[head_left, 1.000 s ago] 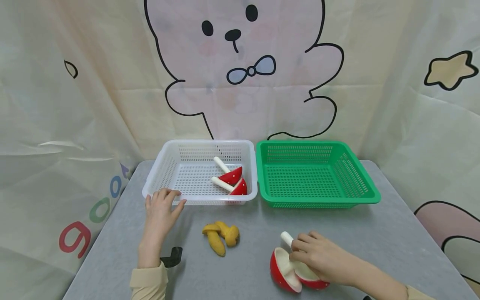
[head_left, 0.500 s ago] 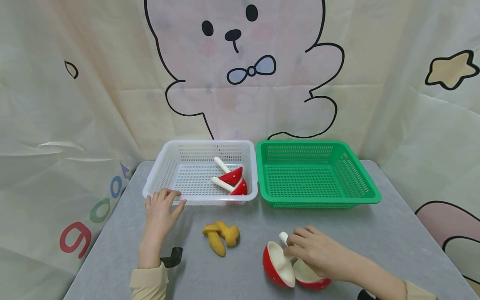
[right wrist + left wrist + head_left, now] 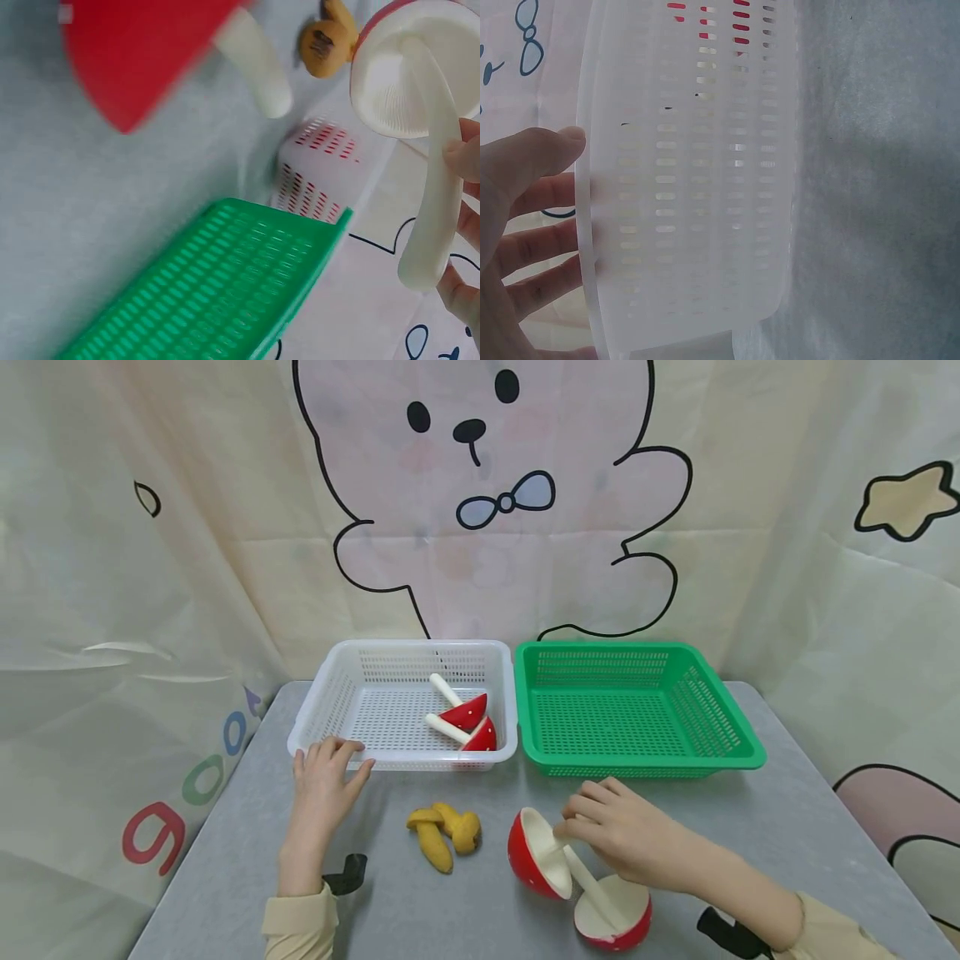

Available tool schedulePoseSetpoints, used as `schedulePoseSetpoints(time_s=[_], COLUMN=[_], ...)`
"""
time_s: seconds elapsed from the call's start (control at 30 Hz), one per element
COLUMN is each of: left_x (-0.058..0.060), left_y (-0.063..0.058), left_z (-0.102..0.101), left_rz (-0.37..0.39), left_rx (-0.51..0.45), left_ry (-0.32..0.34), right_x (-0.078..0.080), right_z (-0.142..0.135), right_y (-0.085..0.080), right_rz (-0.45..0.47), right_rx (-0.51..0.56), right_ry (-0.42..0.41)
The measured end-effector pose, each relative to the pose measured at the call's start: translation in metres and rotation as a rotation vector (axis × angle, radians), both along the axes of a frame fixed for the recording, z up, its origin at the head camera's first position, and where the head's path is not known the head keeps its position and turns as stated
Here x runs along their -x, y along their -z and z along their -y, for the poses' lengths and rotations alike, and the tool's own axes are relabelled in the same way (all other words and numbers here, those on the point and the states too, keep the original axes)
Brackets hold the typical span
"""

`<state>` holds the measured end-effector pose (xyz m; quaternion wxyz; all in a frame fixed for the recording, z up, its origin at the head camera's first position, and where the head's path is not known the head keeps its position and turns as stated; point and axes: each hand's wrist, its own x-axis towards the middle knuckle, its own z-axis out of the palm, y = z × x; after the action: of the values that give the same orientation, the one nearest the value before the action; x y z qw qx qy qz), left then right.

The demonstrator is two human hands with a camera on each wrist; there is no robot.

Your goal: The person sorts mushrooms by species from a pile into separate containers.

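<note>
My right hand point(image 3: 626, 831) pinches the pale stem point(image 3: 431, 202) of a red-capped toy mushroom point(image 3: 528, 860), its hollow white underside turned up. A second red toy mushroom point(image 3: 615, 922) lies on the table just below, its stem leaning toward the held one. My left hand point(image 3: 322, 785) holds the near left rim of the white basket point(image 3: 682, 285), fingertips over the edge and thumb at the front. Inside that basket are two toy mushrooms with red caps, one point(image 3: 465, 712) behind the other point(image 3: 480, 737).
Right of the white basket stands a green basket point(image 3: 637, 768), close beside it. Yellow-brown toy mushrooms point(image 3: 433, 843) lie on the grey table point(image 3: 420, 918) between my hands. A printed curtain point(image 3: 225, 568) hangs behind the table.
My right hand has moved up and left, carrying one red mushroom away from the other. The remaining mushroom's stem is now uncovered. The left hand keeps its place on the white basket.
</note>
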<state>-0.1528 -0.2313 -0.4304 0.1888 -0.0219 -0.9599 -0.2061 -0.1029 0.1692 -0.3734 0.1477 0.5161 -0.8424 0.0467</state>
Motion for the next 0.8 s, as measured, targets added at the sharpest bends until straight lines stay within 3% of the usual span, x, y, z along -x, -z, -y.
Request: schedulePoseSetpoints(time_s=[0.2,0.8], left_x=[0.0,0.0], left_y=[0.0,-0.002], left_z=[0.0,-0.001], left_rz=[-0.005,0.017], left_rx=[0.007,0.002], left_ry=[-0.002,-0.004], right_x=[0.01,0.054], right_z=[0.009,0.059], right_y=[-0.013,-0.039], right_rz=[-0.027,0.038], right_rx=[0.036,0.242], right_ry=[0.007,0.004])
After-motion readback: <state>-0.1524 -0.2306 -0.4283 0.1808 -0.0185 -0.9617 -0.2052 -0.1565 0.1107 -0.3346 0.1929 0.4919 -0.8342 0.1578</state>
